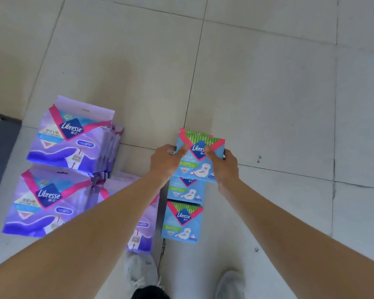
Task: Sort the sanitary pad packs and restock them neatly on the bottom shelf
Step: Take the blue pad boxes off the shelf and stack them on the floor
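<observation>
Between the two hands, seen from the head camera, a blue pad pack is gripped at its sides: the left hand clasps its left edge with the thumb on the front, the right hand clasps its right edge likewise. Just below the hands, two more blue packs lie in a column on the tiled floor. Left of the left forearm sit stacked purple packs; two shoes show beneath the arms
</observation>
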Tool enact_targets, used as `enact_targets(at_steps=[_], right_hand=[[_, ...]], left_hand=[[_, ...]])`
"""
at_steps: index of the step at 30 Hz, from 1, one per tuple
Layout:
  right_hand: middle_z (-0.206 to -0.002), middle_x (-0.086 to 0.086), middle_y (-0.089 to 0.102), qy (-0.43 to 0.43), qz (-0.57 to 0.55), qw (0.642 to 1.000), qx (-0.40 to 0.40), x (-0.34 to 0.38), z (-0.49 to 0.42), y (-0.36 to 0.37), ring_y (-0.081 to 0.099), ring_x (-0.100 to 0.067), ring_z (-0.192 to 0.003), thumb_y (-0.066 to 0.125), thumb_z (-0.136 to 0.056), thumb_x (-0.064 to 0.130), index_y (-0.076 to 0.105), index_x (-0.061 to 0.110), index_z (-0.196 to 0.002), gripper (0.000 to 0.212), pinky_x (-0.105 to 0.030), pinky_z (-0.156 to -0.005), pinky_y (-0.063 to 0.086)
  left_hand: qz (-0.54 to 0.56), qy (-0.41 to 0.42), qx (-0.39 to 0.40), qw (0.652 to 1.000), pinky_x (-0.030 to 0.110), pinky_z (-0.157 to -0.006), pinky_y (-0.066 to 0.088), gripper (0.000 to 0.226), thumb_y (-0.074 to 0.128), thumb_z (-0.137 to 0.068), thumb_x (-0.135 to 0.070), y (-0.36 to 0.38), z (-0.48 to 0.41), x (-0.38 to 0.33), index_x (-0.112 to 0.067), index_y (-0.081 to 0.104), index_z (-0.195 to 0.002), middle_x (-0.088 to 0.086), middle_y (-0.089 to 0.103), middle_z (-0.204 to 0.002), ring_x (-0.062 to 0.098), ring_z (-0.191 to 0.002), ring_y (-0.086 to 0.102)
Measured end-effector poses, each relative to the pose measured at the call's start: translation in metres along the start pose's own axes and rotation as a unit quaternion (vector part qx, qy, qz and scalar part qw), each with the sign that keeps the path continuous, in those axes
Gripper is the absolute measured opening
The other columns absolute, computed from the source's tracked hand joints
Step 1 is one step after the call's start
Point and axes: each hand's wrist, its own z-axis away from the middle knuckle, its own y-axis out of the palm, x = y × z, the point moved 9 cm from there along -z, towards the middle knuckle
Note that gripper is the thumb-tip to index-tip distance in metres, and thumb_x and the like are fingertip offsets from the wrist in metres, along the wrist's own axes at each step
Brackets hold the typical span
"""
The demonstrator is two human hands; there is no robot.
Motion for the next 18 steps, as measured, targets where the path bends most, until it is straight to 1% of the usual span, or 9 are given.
enact_targets(at_steps=[2,3,5,7,11,13,15,17,18], right_hand=[[-0.098,-0.004,0.072,0.0,-0.004,1.0,0.003,-0.005,-0.023,0.011,0.069,-0.025,-0.091,0.073,-0.077,0.045,0.062,0.022,-0.098,0.033,-0.047,-0.091,0.053],[-0.097,-0.003,0.073,-0.002,-0.008,1.0,0.004,-0.006,-0.034,0.016,0.069,-0.025,-0.091,0.073,-0.076,0.046,0.062,0.023,-0.094,0.031,-0.047,-0.09,0.053],[-0.094,-0.001,0.073,-0.007,-0.013,1.0,0.004,-0.008,-0.054,0.024,0.07,-0.025,-0.09,0.072,-0.071,0.052,0.062,0.027,-0.086,0.031,-0.048,-0.09,0.054],[-0.094,-0.001,0.073,-0.009,-0.022,1.0,0.0,-0.013,-0.07,0.029,0.07,-0.025,-0.09,0.071,-0.066,0.055,0.062,0.027,-0.088,0.037,-0.048,-0.09,0.054],[-0.099,-0.004,0.071,-0.007,-0.016,1.0,-0.014,-0.019,-0.085,0.034,0.069,-0.026,-0.092,0.07,-0.076,0.051,0.06,0.023,-0.091,0.034,-0.046,-0.091,0.053],[-0.102,-0.005,0.07,-0.006,0.006,1.0,-0.02,-0.02,-0.089,0.033,0.068,-0.026,-0.094,0.068,-0.08,0.05,0.059,0.018,-0.098,0.037,-0.045,-0.092,0.052],[-0.109,-0.008,0.068,0.01,0.021,0.999,-0.023,-0.018,-0.087,0.031,0.066,-0.028,-0.099,0.067,-0.079,0.053,0.058,0.012,-0.109,0.052,-0.045,-0.093,0.051],[-0.118,-0.007,0.061,0.038,0.035,0.998,-0.027,-0.014,-0.079,0.027,0.061,-0.029,-0.109,0.065,-0.079,0.055,0.048,0.005,-0.126,0.071,-0.043,-0.098,0.048],[-0.12,-0.007,0.056,0.046,0.047,0.997,-0.035,-0.009,-0.073,0.022,0.057,-0.029,-0.113,0.063,-0.082,0.054,0.042,0.004,-0.131,0.073,-0.041,-0.099,0.045]], left_hand=[[0.009,0.011,-0.012,1.0,0.028,-0.081,0.044,0.046,0.057,-0.087,-0.054,0.004,-0.023,0.002,-0.014,0.067,-0.106,0.006,0.07,-0.104,0.022,-0.1,0.065],[0.007,0.016,-0.016,1.0,0.03,-0.084,0.046,0.045,0.057,-0.087,-0.054,0.006,-0.033,0.002,-0.014,0.067,-0.106,0.006,0.071,-0.104,0.024,-0.101,0.065],[-0.004,0.019,-0.023,1.0,0.031,-0.089,0.047,0.048,0.056,-0.087,-0.055,0.01,-0.051,0.0,-0.015,0.066,-0.111,0.007,0.07,-0.108,0.026,-0.104,0.064],[-0.012,0.024,-0.026,0.999,0.032,-0.093,0.048,0.05,0.055,-0.087,-0.056,0.015,-0.065,-0.001,-0.014,0.065,-0.114,0.008,0.068,-0.113,0.027,-0.107,0.062],[-0.046,0.034,-0.012,0.998,0.037,-0.094,0.048,0.056,0.049,-0.09,-0.057,0.023,-0.08,-0.002,-0.01,0.062,-0.117,0.012,0.066,-0.116,0.03,-0.108,0.061],[-0.056,0.028,-0.003,0.998,0.037,-0.093,0.047,0.056,0.048,-0.09,-0.058,0.025,-0.083,-0.002,-0.008,0.062,-0.113,0.013,0.065,-0.111,0.031,-0.105,0.061],[-0.061,0.009,0.002,0.998,0.037,-0.091,0.045,0.058,0.049,-0.088,-0.059,0.025,-0.082,0.0,-0.006,0.059,-0.109,0.015,0.062,-0.11,0.031,-0.104,0.059],[-0.076,-0.024,-0.019,0.997,0.039,-0.093,0.043,0.066,0.053,-0.087,-0.058,0.019,-0.071,0.0,-0.002,0.049,-0.121,0.018,0.054,-0.122,0.033,-0.112,0.055],[-0.096,-0.025,-0.038,0.994,0.04,-0.094,0.042,0.069,0.054,-0.087,-0.057,0.014,-0.062,-0.005,-0.001,0.044,-0.126,0.019,0.049,-0.127,0.034,-0.116,0.052]])
